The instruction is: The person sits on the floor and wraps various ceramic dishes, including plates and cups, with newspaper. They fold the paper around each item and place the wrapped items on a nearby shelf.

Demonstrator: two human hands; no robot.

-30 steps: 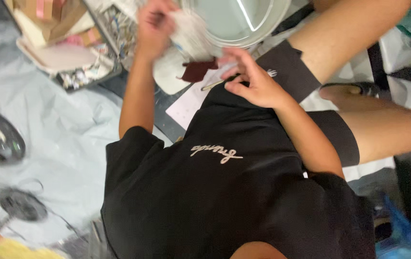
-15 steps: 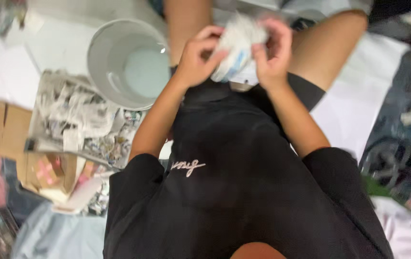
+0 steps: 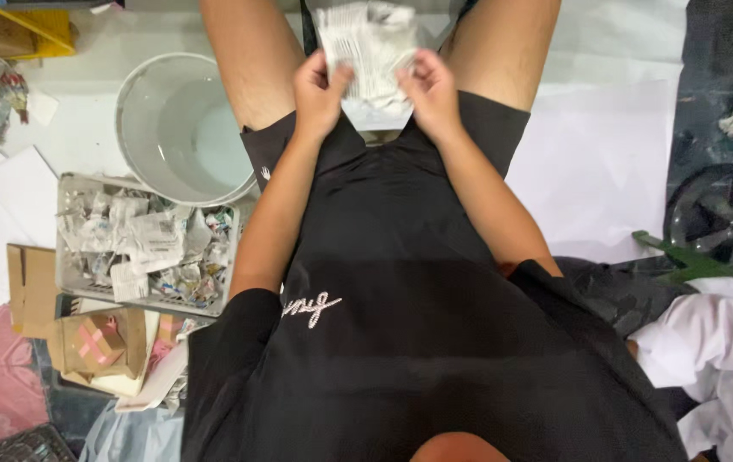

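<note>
Since half a second ago, paper wad (image 3: 368, 60) is sitting flatter, at 12 o'clock between the knees. Left hand (image 3: 319, 90) and right hand (image 3: 429, 90) are both pinching its lower corners. Advice: be pulling evenly, keeping thumbs on top. Bucket (image 3: 139, 128) is standing at 10 o'clock.

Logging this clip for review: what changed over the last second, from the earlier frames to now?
The left hand came off the pile by the bucket and the right hand off the lap; both now grip the crumpled paper wad by its sides between the knees. The head camera swung round too. The bucket and the tray of paper scraps appear unmoved themselves.
</note>
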